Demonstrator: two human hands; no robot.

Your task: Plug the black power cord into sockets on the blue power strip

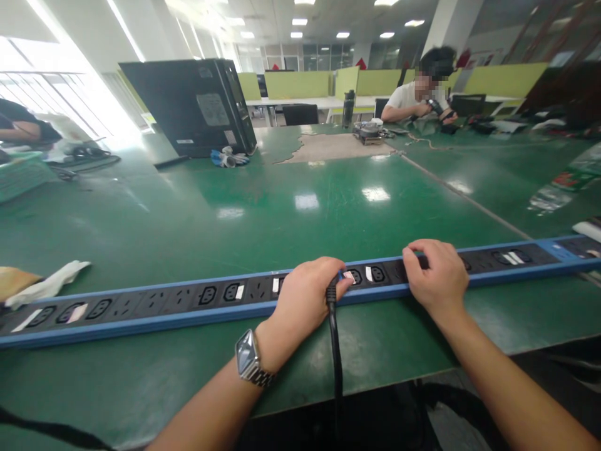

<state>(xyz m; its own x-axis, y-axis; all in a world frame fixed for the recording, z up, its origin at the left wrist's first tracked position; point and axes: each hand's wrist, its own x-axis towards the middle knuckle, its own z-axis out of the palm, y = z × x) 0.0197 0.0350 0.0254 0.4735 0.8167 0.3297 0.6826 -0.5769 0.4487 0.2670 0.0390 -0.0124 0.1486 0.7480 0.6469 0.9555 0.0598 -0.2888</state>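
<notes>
A long blue and black power strip point(188, 297) with many sockets lies across the green table. My left hand point(312, 289), with a metal watch on its wrist, is over the middle of the strip, fingers closed around the top end of a black cable point(334, 344). The plug itself is mostly hidden by the fingers. The cable hangs down over the table's front edge. My right hand point(434, 275) rests on the strip farther right, its thumb and index finger curled together; whether anything is between them is hidden. White labels are stuck beside several sockets.
A black computer case point(192, 106) stands at the back left, with gloves point(229, 157) beside it. A person point(417, 94) sits across the table at the right. A plastic bottle point(570, 178) lies at the right. White cloth point(49, 285) is at the left, and a dark bottle point(348, 109) stands behind.
</notes>
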